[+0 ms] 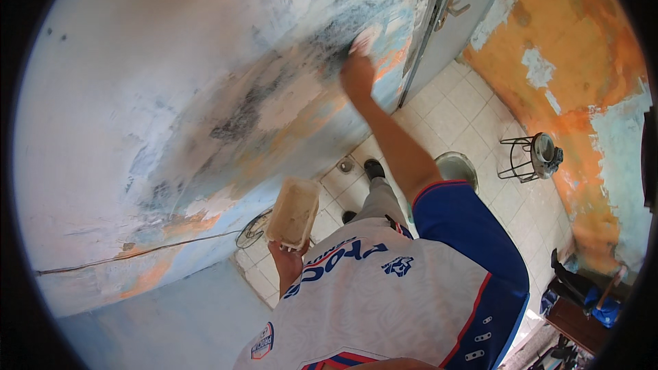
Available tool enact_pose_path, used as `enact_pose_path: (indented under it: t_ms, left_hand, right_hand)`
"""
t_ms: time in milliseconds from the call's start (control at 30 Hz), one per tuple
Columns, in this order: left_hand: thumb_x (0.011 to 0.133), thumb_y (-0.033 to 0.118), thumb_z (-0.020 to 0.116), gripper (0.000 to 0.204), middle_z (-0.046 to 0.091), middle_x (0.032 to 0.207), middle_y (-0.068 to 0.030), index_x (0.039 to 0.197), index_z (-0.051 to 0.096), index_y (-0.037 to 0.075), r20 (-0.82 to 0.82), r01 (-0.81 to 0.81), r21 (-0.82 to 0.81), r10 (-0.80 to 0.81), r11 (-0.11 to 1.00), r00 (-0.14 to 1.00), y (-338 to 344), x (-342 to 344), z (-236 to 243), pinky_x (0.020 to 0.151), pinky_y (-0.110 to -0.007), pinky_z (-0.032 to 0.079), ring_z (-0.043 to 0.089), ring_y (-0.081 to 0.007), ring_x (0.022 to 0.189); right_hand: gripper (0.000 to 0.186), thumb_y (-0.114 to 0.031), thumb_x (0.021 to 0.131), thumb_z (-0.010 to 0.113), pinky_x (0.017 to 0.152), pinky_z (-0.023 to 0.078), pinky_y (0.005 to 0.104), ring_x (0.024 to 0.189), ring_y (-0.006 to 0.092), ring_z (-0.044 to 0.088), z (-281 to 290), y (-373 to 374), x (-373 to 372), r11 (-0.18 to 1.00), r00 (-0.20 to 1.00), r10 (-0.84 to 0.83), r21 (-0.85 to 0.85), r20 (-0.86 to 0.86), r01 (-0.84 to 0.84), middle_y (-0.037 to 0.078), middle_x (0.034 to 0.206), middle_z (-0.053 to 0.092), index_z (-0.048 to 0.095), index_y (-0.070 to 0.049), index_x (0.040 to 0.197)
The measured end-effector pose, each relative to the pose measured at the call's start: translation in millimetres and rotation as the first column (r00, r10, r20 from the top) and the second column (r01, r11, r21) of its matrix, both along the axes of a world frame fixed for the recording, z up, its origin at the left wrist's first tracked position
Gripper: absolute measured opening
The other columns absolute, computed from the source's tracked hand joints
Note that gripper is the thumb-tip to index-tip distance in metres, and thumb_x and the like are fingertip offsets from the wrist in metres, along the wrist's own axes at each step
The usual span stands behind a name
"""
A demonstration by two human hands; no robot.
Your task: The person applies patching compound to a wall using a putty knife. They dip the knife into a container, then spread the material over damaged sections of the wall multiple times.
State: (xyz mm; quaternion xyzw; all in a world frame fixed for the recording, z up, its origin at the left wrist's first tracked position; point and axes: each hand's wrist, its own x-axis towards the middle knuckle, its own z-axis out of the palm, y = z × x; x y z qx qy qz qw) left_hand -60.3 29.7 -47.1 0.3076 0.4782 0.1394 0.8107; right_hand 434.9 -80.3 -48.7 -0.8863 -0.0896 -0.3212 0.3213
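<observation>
My left hand (289, 260) grips the near end of a rectangular beige plastic tub (293, 214), which is tilted so its inside shows whitish smears. My right arm reaches up to the wall (226, 106), which carries white, grey-black and orange patches. Against it, my right hand (358, 77) is closed around a pale, whitish-pink thing (367, 40). Motion blur hides its exact kind; it seems to touch the wall close to the door frame.
A grey metal door (458, 27) with a handle stands right of the wall. On the tiled floor (449, 106) are a round basin (458, 168), partly behind my arm, and a wire-legged stool (519, 157) bearing a container (545, 147). A fan-like round grille (253, 229) lies beyond the tub.
</observation>
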Motion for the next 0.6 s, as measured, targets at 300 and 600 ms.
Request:
enact_pose_path:
  t_ms: [300,600]
  left_hand:
    - [0.094,0.050,0.051,0.059,0.038,0.145,-0.0093,0.143,0.035,0.020,0.111,0.067,0.024,-0.069,0.997,0.991,15.9,-0.4,-20.0,0.087,-0.051,0.052,0.049,-0.0322,0.124]
    - [0.093,0.047,0.053,0.063,0.036,0.146,-0.0136,0.144,0.032,0.017,0.153,-0.042,-0.218,0.076,0.975,0.985,34.2,-36.1,-60.8,0.089,-0.055,0.052,0.044,-0.0361,0.128]
  right_hand:
    - [0.024,-0.016,0.097,0.050,0.068,0.049,0.0506,0.071,0.0382,0.061,26.8,-24.3,-113.3,0.956,0.803,0.245,0.275,-0.543,-0.105,0.022,0.078,0.062,0.066,0.002,0.097]
    - [0.031,-0.021,0.097,0.051,0.067,0.051,0.0486,0.074,0.0388,0.063,32.0,2.3,-95.3,0.979,0.978,0.197,0.060,-0.068,-0.193,0.022,0.079,0.065,0.061,0.003,0.114]
